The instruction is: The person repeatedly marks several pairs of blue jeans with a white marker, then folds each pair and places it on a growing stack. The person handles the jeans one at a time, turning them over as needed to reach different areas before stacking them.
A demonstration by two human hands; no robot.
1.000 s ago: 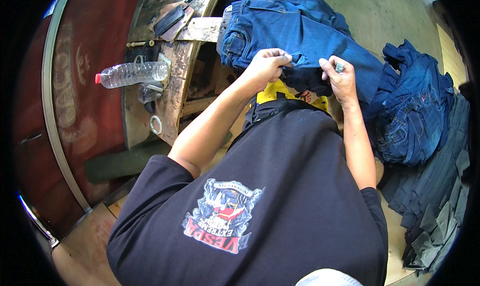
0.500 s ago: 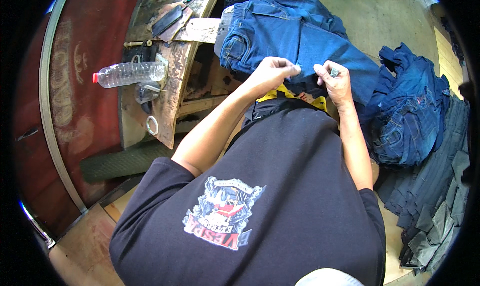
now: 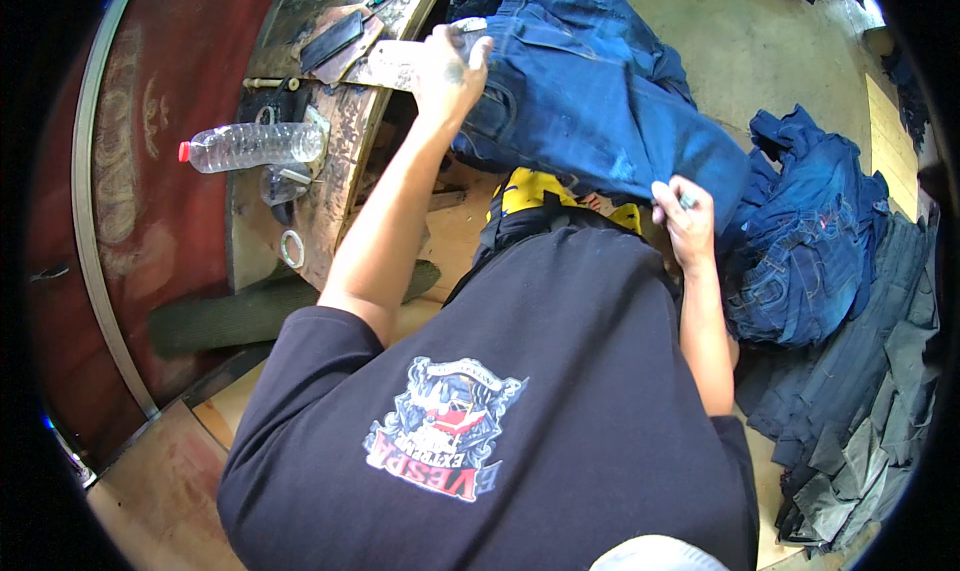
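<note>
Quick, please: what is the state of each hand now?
Left hand: closed, holding the blue jeans near the waistband.
Right hand: closed on the jeans' lower edge.

one plastic bottle [image 3: 252, 146], two hands, one metal ring [image 3: 291, 249]

The jeans [image 3: 590, 111] are matt blue denim cloth with pale worn patches, the bottle [image 3: 250, 146] is clear glossy plastic with a red cap, and the tabletop [image 3: 330, 171] is rough, scuffed, stained brown wood.
</note>
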